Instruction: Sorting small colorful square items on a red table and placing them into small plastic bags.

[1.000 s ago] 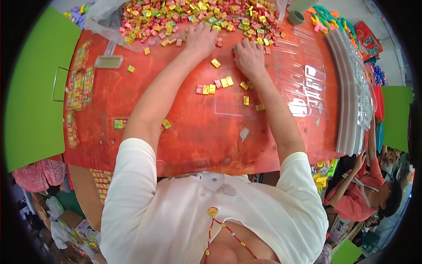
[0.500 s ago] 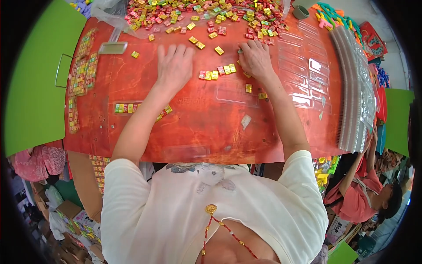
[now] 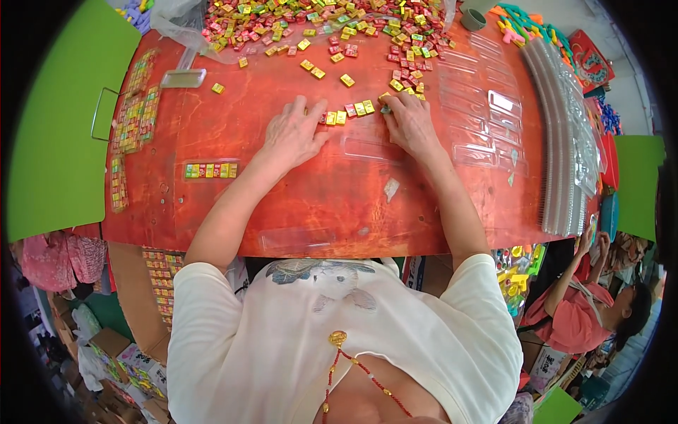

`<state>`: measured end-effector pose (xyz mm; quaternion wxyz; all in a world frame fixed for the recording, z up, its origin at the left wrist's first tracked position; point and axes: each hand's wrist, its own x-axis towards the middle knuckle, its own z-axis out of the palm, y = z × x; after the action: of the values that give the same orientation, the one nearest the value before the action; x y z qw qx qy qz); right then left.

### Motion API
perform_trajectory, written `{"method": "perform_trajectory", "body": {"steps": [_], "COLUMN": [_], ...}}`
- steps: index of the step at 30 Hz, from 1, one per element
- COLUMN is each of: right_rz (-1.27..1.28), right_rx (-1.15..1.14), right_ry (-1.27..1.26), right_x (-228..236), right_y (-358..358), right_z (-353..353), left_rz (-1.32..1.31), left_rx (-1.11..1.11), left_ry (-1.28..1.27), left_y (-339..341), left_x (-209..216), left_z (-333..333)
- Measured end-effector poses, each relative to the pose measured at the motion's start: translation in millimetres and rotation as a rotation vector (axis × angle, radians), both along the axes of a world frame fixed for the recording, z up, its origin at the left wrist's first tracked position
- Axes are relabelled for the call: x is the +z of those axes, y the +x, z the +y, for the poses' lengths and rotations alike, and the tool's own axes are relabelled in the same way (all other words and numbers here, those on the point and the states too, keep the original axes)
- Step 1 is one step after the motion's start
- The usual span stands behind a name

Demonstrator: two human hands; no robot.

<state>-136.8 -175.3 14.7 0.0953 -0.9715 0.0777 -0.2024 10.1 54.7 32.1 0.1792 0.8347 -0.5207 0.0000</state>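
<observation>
Small red and yellow toy boxes lie in a slightly broken row (image 3: 350,111) between my hands on the red table (image 3: 304,205). At the row's left end, my left hand (image 3: 293,134) is closed with curled fingers, a bit of yellow box (image 3: 306,111) showing between them. Across from it, my right hand (image 3: 409,126) pinches a small yellow box (image 3: 385,97), partly hidden by the fingers. A clear plastic tray (image 3: 367,147) rests just below the row. Left of my forearm, another tray holds a filled row of boxes (image 3: 211,170).
A heap of small boxes (image 3: 282,21) covers the far side. Clear trays (image 3: 480,106) spread at right beside a tall stack of trays (image 3: 565,141). Filled packs (image 3: 131,124) sit at left. A grey cup (image 3: 473,20) stands far right; another person (image 3: 579,311) is at lower right.
My left hand has come nearer and rightward to the row's left end. My right hand has moved slightly nearer, with its fingers still curled. More boxes show beyond it.
</observation>
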Motion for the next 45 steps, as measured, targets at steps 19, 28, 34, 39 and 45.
{"method": "perform_trajectory", "body": {"steps": [19,28,34,39,45], "right_rz": [0.154,0.223,0.203,0.276,0.188], "right_rx": [0.157,0.251,0.223,-0.029,0.057], "right_ry": [-0.015,0.174,0.249,0.058,0.106], "right_x": [2.0,18.1,24.5,20.6,21.0], "right_y": [41.3,33.2,26.6,14.2,15.7], "right_z": [-3.1,3.2,2.6,-20.5,-6.2], "left_rz": [-0.013,0.0,0.007,0.022,0.167], "left_rx": [0.139,0.117,0.104,0.095,0.129], "left_ry": [0.08,0.078,0.085,0.088,0.086], "left_y": [-7.7,-8.6,-5.6,-5.6,4.8], "left_x": [-12.5,-6.7,-10.2,-8.5,8.0], "left_z": [-39.1,-37.8,-37.0,-35.5,-17.3]}}
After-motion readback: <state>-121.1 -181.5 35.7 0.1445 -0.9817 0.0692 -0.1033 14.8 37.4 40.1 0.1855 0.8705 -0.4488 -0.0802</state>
